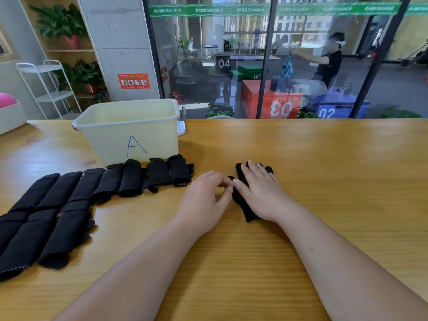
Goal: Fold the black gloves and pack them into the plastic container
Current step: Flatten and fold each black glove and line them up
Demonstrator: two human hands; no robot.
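A black glove (242, 202) lies flat on the wooden table, fingers pointing away. My right hand (261, 193) rests flat on top of it with straight fingers. My left hand (206, 198) sits just left of it, its fingertips curled at the glove's thumb edge. Whether they pinch the fabric is unclear. Several folded black gloves (97, 184) lie in rows to the left. The pale plastic container (148, 135) marked "A" stands behind them, and its inside looks bare.
The table (324, 158) runs wide to the right and front. A white ribbed basket (10, 117) sits at the far left edge. Behind the table are a glass wall, a white rack and potted plants.
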